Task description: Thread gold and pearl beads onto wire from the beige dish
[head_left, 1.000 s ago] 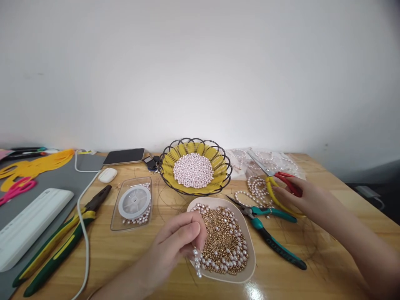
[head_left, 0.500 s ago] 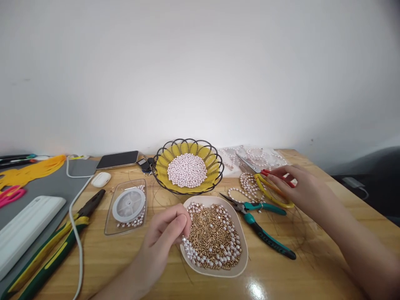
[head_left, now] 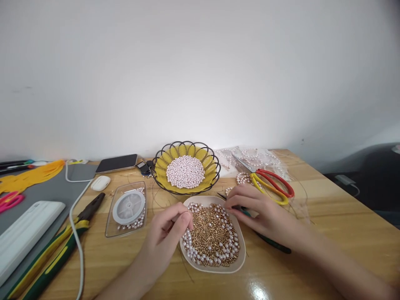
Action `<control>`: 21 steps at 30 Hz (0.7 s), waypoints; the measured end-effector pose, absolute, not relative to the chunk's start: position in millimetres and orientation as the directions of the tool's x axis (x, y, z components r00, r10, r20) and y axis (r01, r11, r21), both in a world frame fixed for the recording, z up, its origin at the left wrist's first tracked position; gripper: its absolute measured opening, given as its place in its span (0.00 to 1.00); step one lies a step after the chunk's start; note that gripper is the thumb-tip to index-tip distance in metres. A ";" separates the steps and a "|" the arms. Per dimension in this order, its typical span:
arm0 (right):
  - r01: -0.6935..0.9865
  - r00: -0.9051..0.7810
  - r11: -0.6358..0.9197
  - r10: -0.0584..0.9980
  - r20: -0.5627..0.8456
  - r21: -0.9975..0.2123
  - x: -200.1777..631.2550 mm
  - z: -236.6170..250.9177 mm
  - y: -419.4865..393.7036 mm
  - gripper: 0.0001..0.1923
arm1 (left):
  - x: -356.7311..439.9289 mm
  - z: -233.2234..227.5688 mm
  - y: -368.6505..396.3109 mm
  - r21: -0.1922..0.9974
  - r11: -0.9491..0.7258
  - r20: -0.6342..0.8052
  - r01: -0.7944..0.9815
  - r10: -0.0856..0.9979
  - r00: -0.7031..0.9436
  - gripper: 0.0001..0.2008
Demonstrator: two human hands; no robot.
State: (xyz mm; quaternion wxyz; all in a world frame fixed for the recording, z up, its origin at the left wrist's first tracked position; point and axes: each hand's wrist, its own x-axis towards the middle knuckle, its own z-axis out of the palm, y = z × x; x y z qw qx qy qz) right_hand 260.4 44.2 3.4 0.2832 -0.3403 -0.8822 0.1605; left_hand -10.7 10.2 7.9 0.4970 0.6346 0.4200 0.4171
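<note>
My left hand [head_left: 173, 229] is closed in a pinch at the left rim of a pale dish [head_left: 239, 266]. Whatever sits between its fingertips is hidden. Small gold beads [head_left: 203, 233] and larger pink pearl beads [head_left: 223, 254] fill the dish. Over the right rim, my right hand [head_left: 258, 210] has its fingers partly stretched and a little apart, with nothing visible in them. It covers much of the teal-handled pliers [head_left: 273, 243]. Beyond it lie scissors [head_left: 271, 183] with one red and one yellow handle, untouched, by a pearl strand [head_left: 243, 178].
Behind the dish stands a yellow basket [head_left: 161, 173] of pink beads. Leftward are a clear box [head_left: 109, 227] with a spool [head_left: 128, 207], large pliers [head_left: 62, 250], a white cable [head_left: 78, 237], an earbud case [head_left: 100, 183] and a phone [head_left: 117, 163].
My right hand has left the scissors and moved left and down to the dish's right rim. The scissors now rest on the table. My left hand keeps its pinch, almost in place.
</note>
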 end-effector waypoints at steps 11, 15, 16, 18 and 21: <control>0.602 -0.697 0.681 0.703 0.141 -0.417 218.6 -1.1 44.3 0.08 | -12.6 8.0 13.1 0.975 -0.162 0.105 0.153 0.939 0.326 0.21; 0.570 -0.683 0.660 0.712 0.164 -0.489 218.4 -5.6 42.5 0.08 | -13.1 6.5 12.6 0.975 -0.151 0.091 0.163 0.941 0.325 0.20; 0.565 -0.681 0.656 0.713 0.165 -0.500 220.0 -6.5 42.1 0.07 | -13.0 6.0 12.8 0.976 -0.141 0.081 0.168 0.944 0.319 0.20; 0.564 -0.678 0.650 0.717 0.163 -0.509 223.6 -7.7 41.6 0.06 | -12.5 4.9 13.4 0.976 -0.128 0.066 0.178 0.947 0.315 0.20; 0.570 -0.672 0.646 0.722 0.163 -0.508 227.4 -9.2 41.1 0.07 | -12.0 3.3 14.4 0.974 -0.140 0.074 0.181 0.942 0.328 0.19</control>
